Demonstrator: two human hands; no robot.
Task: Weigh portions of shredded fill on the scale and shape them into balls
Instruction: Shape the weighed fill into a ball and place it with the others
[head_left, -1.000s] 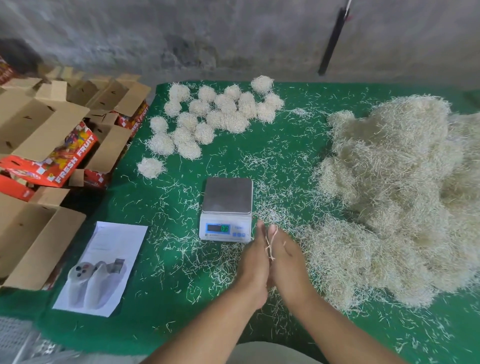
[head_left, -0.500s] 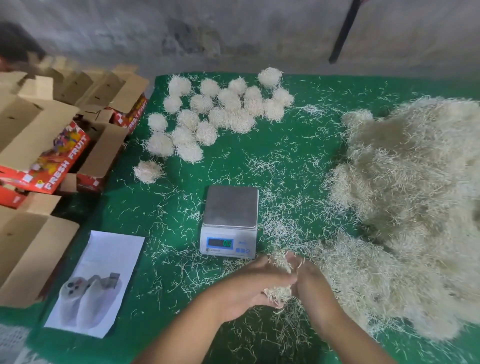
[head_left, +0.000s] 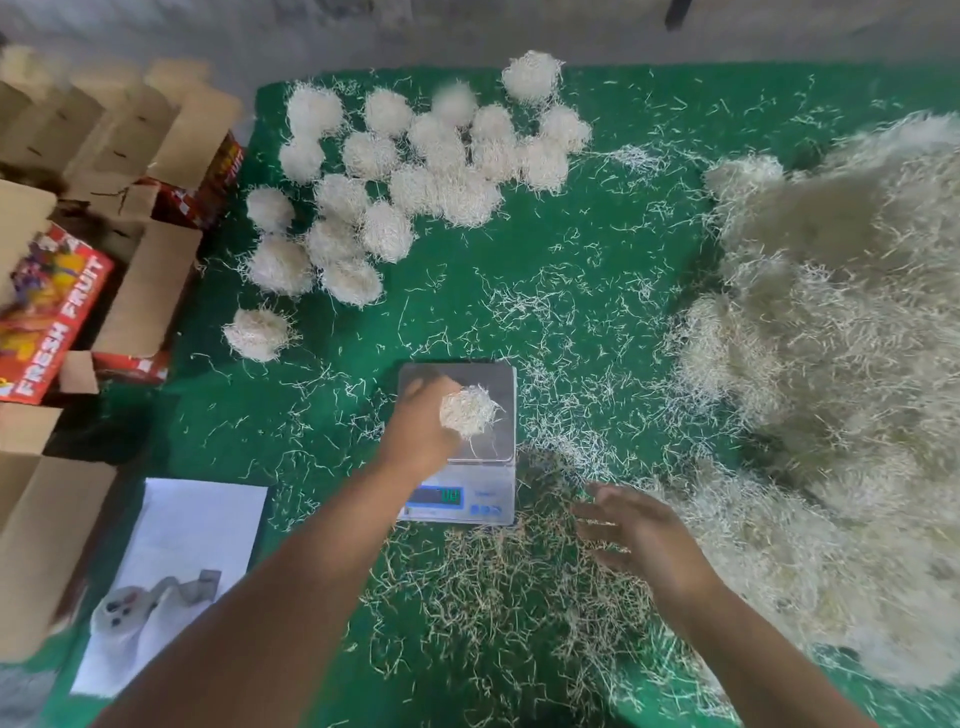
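A small digital scale (head_left: 493, 382) with a steel pan and a lit display stands on the green table cover (head_left: 571, 270). My left hand (head_left: 423, 421) is over the pan and grips a small clump of shredded fill (head_left: 470, 411). My right hand (head_left: 636, 530) hovers with fingers spread, just right of the scale, above loose strands, holding nothing. A big pile of pale shredded fill (head_left: 831, 364) fills the right side. Several finished fill balls (head_left: 395, 171) lie grouped at the far left of the cover.
Open cardboard boxes (head_left: 150, 291) and a red "Fresh Fruit" carton (head_left: 52, 317) crowd the left edge. A printed white sheet (head_left: 176, 571) lies at the near left. Loose strands (head_left: 519, 597) are scattered over the cover. A grey wall stands behind.
Both hands were together near the table edge gathering fill. Now my left hand has carried the clump forward over the scale pan, and my right hand has let go and spread open.
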